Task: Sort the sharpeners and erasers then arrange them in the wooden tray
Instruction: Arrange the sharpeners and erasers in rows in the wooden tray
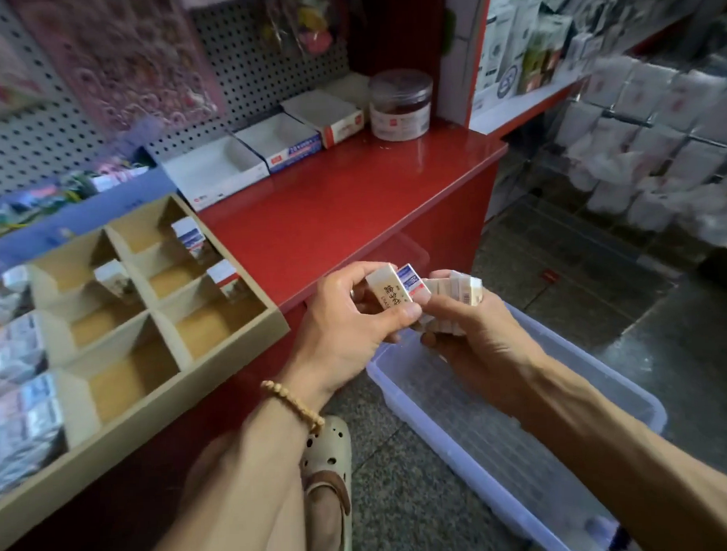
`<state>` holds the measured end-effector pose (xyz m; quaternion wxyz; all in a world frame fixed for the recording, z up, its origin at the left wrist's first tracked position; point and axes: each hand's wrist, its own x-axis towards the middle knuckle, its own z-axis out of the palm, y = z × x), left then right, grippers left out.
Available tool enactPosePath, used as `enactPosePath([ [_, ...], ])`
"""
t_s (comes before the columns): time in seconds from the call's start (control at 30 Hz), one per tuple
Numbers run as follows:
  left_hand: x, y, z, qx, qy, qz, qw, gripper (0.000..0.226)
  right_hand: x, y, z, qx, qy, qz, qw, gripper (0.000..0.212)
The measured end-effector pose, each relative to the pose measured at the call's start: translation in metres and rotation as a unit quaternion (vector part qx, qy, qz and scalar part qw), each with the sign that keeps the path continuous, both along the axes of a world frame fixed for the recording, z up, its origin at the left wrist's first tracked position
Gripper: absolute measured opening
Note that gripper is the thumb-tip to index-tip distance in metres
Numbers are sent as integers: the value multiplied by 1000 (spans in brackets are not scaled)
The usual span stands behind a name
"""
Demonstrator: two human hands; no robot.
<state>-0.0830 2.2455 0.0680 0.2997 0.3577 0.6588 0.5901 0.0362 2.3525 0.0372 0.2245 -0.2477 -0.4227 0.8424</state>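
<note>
Above clear bin (pixel 524 455), left grip (pixel 347 317) pinching eraser (pixel 389 293), right grip (pixel 475 325) clutching eraser stack (pixel 461 290)

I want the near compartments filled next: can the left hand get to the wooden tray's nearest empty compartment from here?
Probably yes: the left hand, gripping an eraser, is just right of the wooden tray, with nothing between.

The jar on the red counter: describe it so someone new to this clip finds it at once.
Follow the red counter to its far right corner, past the row of open white boxes. The jar stands there alone: round, clear plastic with a white label band, the only round thing among boxes.
</note>
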Motion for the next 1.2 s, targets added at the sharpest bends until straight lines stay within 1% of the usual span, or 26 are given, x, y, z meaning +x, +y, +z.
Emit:
enactPosePath([
  [0.03,-3,-4,5,3,5,4,1000,31,-4,-2,5,0,10,15,1000,45],
  [0.13,-12,-13,18,4,-4,15,1000,28,-18,-9,17,-13,45,54,997,35],
  [0.27,-32,-24,31,0,-20,-14,1000,24,-34,-16,25,-22,78,79,994,31],
  [0.37,-41,-32,35,6,-36,-14,999,30,-41,-22,26,-32,85,83,992,19],
  [0.4,-43,-35,36,9,-41,-6,999,32,-44,-25,28,-38,87,83,992,19],
  [0.47,-44,-38,36,14,-46,5,999,33,-48,-28,30,-50,91,82,991,29],
  [0.5,-45,-40,37,18,-47,10,999,35,-50,-29,31,-52,91,83,991,30],
  [0.57,-47,-43,40,31,-71,14,997,41,-53,-33,35,-57,92,87,990,24],
  [0.6,-48,-45,41,38,-90,15,995,40,-56,-35,37,-64,96,91,989,24],
  [0.73,-59,-59,52,47,-141,21,989,28,-71,-48,46,-87,102,111,985,54],
  [0.8,-66,-68,56,41,-149,31,987,26,-81,-56,48,-97,101,121,983,58],
  [0.83,-70,-73,58,38,-146,40,988,28,-86,-61,49,-116,108,122,980,57],
  [0.9,-76,-81,62,31,-132,60,989,28,-96,-71,50,-161,116,107,974,47],
  [1.0,-87,-93,66,29,-105,86,990,14,-112,-89,53,-205,126,93,966,26],
  [1.1,-99,-106,68,20,-77,114,990,10,-128,-105,58,-237,123,67,961,13],
  [1.2,-112,-119,69,12,-62,148,987,12,-141,-115,63,-251,124,50,959,17],
])
